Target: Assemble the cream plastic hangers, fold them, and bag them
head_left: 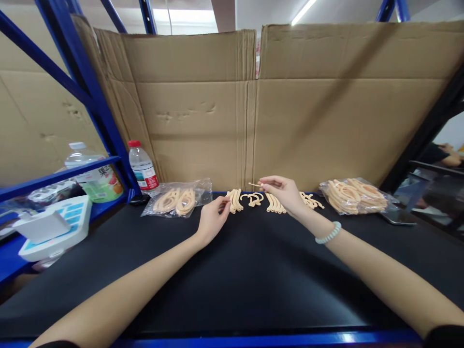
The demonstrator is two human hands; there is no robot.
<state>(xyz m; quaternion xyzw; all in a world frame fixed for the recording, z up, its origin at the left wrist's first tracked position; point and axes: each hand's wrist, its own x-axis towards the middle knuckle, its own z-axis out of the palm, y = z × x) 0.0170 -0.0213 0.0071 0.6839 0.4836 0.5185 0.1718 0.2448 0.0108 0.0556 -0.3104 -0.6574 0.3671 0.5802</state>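
Head camera view looking down at a black tabletop (pixel 232 280) backed by cardboard sheets (pixel 253 106). Left hand (pixel 211 219) rests beside a small stack of beige plastic pieces (pixel 235 199), fingertips curled and touching its edge. Right hand (pixel 283 192), with a beaded bracelet (pixel 328 233) at the wrist, pinches one thin beige piece (pixel 255 184) just above the row. Clear bags of similar parts (pixel 177 199) lie at both ends.

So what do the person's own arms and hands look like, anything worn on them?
Both forearms are bare. The right hand has a pale mint beaded bracelet round its wrist. The left hand wears nothing visible: no glove, ring or watch. A dark sleeve edge shows near the right elbow, at the frame's bottom corner.
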